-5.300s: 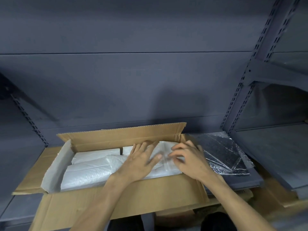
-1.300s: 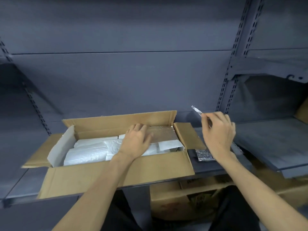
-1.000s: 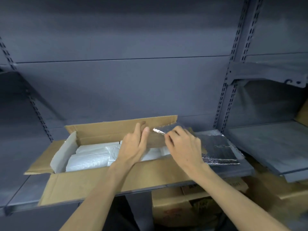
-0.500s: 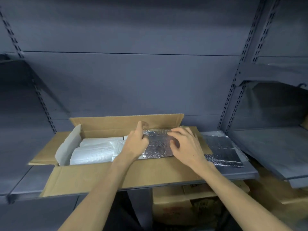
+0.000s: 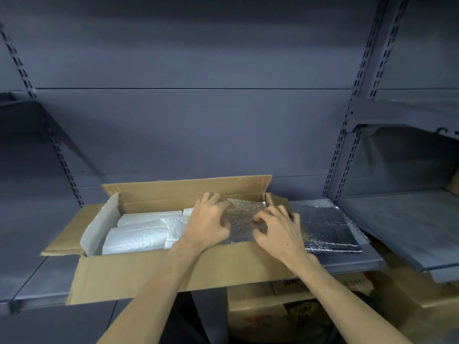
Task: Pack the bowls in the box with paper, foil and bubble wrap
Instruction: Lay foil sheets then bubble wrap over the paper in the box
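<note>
An open cardboard box (image 5: 154, 269) lies lengthwise on a grey shelf. White wrapped bundles (image 5: 144, 229) fill its left and middle; no bowl shows bare. A silver foil sheet (image 5: 242, 219) lies over the right end of the box. My left hand (image 5: 207, 220) presses on the sheet's left edge with bent fingers. My right hand (image 5: 278, 230) pinches its right side against the box's end wall. Both hands hide much of the sheet.
A stack of foil sheets (image 5: 327, 228) on bubble wrap lies on the shelf (image 5: 347, 263) right of the box. White paper (image 5: 99, 224) lines the box's left end. More cardboard boxes (image 5: 285, 309) stand below. Slotted uprights (image 5: 340, 155) and another shelf (image 5: 407, 224) are at the right.
My right hand lifted a foil sheet from the stack at the right and brought it over the box. Both hands now hold it down inside the right end.
</note>
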